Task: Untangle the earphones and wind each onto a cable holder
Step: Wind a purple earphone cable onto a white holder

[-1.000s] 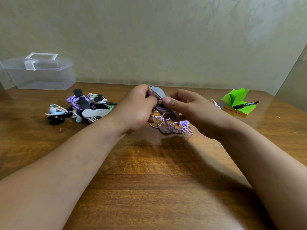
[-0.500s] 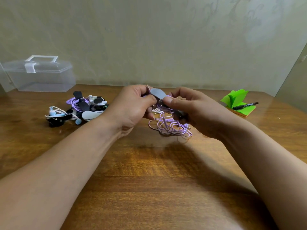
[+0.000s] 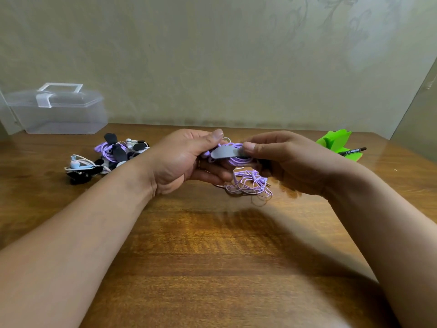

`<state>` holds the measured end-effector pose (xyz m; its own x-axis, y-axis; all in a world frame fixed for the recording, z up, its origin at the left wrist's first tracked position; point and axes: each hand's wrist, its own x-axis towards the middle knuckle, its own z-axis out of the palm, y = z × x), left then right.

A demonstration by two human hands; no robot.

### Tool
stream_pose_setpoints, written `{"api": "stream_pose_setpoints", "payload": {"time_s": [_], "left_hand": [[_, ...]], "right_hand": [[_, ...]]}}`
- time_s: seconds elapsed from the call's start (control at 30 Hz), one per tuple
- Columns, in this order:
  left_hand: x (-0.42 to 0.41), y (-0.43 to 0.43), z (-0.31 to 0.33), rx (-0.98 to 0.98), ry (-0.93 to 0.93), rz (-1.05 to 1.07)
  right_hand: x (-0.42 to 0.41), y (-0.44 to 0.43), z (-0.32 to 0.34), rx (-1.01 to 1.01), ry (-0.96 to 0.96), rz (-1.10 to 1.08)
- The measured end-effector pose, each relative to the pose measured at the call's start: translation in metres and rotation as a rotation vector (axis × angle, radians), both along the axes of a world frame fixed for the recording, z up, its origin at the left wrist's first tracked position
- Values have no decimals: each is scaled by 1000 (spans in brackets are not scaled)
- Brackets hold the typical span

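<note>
Arms: bare forearms come in from both lower corners and converge.
Left grip (image 3: pixel 186 159): palm turned inward, thumb raised, fingers curled under the purple earphones (image 3: pixel 247 188).
Right grip (image 3: pixel 290 162): thumb and curled fingers pinch the grey cable holder (image 3: pixel 223 152).

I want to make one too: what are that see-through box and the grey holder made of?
The box looks like clear, glossy hard plastic: the wall shows through it. The grey holder seems matte, maybe silicone: no shine, rounded end.
</note>
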<state>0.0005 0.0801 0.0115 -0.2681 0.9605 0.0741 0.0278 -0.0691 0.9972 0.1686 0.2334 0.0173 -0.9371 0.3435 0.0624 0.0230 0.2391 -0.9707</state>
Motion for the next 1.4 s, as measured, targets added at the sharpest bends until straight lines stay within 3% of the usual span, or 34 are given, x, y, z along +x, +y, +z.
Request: {"api": "stream_pose_setpoints", "payload": {"time_s": [0.1, 0.23, 0.47, 0.63, 0.77, 1.23, 1.4], "left_hand": [[1, 1, -3, 19, 125, 44], [2, 4, -11, 130, 535, 188], [5, 12, -21, 115, 436, 280], [5, 14, -13, 39, -73, 273], [7, 10, -9, 59, -243, 125], [6, 12, -14, 112, 86, 200], [7, 10, -12, 89, -9, 93]], "right_hand": [[-2, 0, -2, -24, 16, -11], [-3, -4, -4, 1, 0, 57], [-12, -13, -13, -8, 1, 86], [-13, -2, -11, -246, 82, -34], [-13, 4, -10, -335, 114, -115], [-11, 8, -9, -400, 93, -41], [-9, 5, -5, -423, 82, 24]]}}
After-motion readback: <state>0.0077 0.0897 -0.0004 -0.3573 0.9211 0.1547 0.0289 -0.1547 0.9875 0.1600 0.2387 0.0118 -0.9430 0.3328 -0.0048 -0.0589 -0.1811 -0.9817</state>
